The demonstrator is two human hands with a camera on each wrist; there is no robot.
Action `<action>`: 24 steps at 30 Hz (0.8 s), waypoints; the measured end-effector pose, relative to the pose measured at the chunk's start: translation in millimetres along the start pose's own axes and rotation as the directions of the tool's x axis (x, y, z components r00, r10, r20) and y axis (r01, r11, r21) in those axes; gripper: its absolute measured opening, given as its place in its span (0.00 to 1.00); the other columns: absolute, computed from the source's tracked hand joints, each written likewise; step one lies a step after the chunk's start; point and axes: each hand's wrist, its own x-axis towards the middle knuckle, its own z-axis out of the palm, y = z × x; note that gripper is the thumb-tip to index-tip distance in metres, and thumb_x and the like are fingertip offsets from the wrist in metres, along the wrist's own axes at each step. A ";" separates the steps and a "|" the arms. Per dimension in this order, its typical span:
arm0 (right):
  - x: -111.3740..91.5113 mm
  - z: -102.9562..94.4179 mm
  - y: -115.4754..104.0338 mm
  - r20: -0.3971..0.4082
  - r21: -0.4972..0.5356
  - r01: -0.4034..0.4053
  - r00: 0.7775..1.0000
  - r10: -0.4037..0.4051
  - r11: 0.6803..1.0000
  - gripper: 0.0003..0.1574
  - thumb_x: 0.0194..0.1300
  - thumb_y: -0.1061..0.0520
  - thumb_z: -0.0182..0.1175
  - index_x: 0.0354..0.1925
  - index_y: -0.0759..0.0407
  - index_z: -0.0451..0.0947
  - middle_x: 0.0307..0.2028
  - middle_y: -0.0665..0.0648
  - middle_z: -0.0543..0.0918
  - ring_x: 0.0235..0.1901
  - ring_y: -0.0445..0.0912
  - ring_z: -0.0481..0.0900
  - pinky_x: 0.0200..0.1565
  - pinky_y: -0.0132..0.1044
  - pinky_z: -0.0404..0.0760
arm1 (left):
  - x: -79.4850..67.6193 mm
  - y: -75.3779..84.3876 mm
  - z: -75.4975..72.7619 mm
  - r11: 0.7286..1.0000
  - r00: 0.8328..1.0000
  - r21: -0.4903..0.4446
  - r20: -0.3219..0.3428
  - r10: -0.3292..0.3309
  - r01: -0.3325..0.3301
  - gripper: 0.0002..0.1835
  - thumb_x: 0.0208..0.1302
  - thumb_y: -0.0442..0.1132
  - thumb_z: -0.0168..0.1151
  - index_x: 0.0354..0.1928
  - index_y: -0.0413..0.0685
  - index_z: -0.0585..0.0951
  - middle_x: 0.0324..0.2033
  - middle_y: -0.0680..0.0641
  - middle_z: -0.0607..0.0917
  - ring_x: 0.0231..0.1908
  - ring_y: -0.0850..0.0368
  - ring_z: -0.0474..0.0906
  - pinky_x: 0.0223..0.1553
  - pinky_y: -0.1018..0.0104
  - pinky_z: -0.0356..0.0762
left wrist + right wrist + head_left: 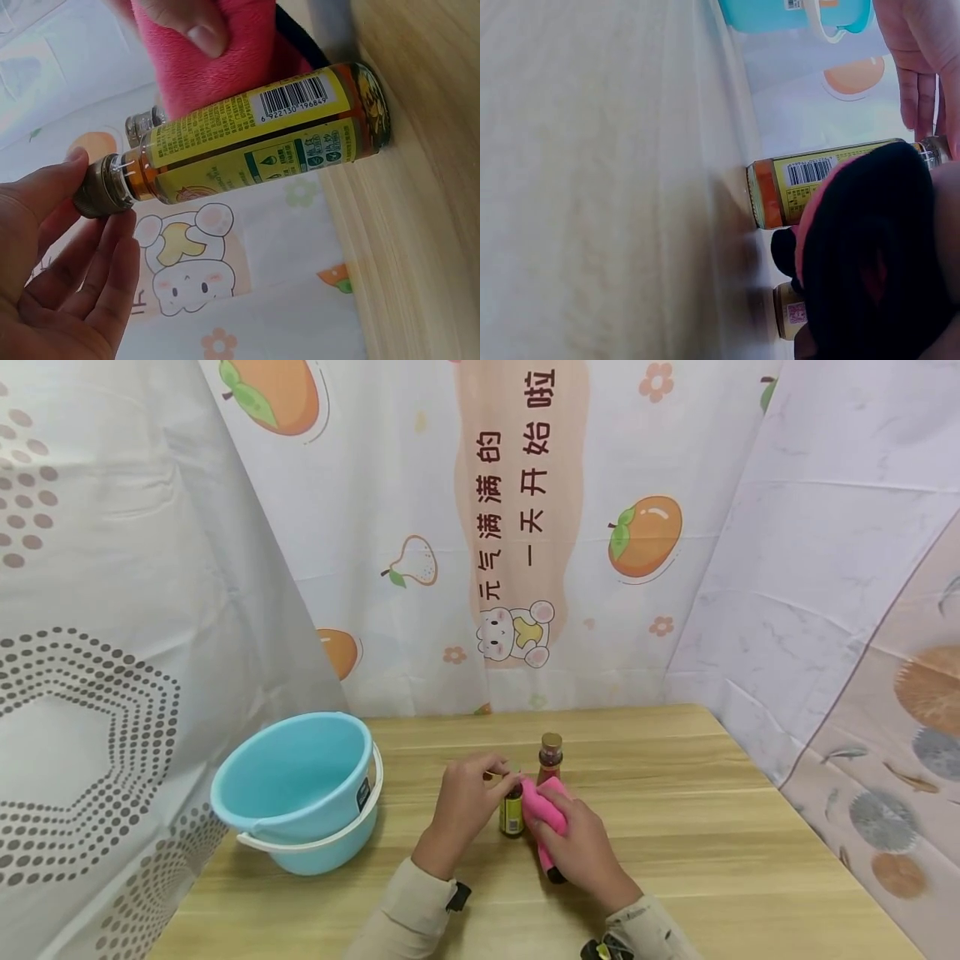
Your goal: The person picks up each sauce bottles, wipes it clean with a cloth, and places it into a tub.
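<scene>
A slim glass bottle [255, 139] with a yellow-green label and barcode stands upright on the wooden table, amber liquid inside. My left hand [467, 795] pinches its brown cap [101, 189] between thumb and fingers. In my right hand [588, 850] is a folded pink cloth [210, 82] with a black backing, gripped close beside the label. In the right wrist view, the cloth's dark side covers part of the bottle. Just behind, a second bottle [551, 755] with a gold cap stands partly hidden by the cloth.
To the left, a light blue bucket [225, 802] with a white handle stands on the table [675, 793]. A printed curtain [420, 635] hangs along the back edge, and more fabric [757, 635] hangs at the right side.
</scene>
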 end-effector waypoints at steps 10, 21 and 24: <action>-1.9 0.1 3.1 0.067 -0.060 -0.025 0.997 0.030 0.998 0.28 0.66 0.47 0.72 0.63 0.44 0.81 0.38 0.52 0.82 0.32 0.41 0.75 0.31 0.36 0.76 | -1.5 -1.5 -0.4 0.999 0.998 -0.018 -0.038 0.045 -0.046 0.12 0.57 0.42 0.81 0.26 0.51 0.83 0.32 0.54 0.83 0.32 0.57 0.84 0.34 0.63 0.88; -3.6 -0.3 0.4 0.030 -0.039 -0.005 1.000 0.006 0.999 0.29 0.64 0.50 0.73 0.63 0.44 0.81 0.35 0.52 0.81 0.31 0.41 0.75 0.28 0.34 0.76 | -1.7 -3.0 0.7 0.996 0.995 0.028 -0.053 0.083 -0.082 0.11 0.59 0.43 0.79 0.27 0.52 0.83 0.33 0.54 0.86 0.32 0.58 0.85 0.33 0.64 0.88; -3.1 -0.6 -0.8 0.003 -0.030 -0.001 1.000 0.001 1.000 0.30 0.63 0.49 0.74 0.64 0.42 0.81 0.35 0.51 0.81 0.30 0.41 0.74 0.28 0.33 0.75 | -1.3 -3.2 0.8 0.996 0.995 0.025 -0.048 0.084 -0.083 0.10 0.60 0.42 0.79 0.27 0.52 0.84 0.34 0.54 0.86 0.33 0.60 0.85 0.34 0.65 0.89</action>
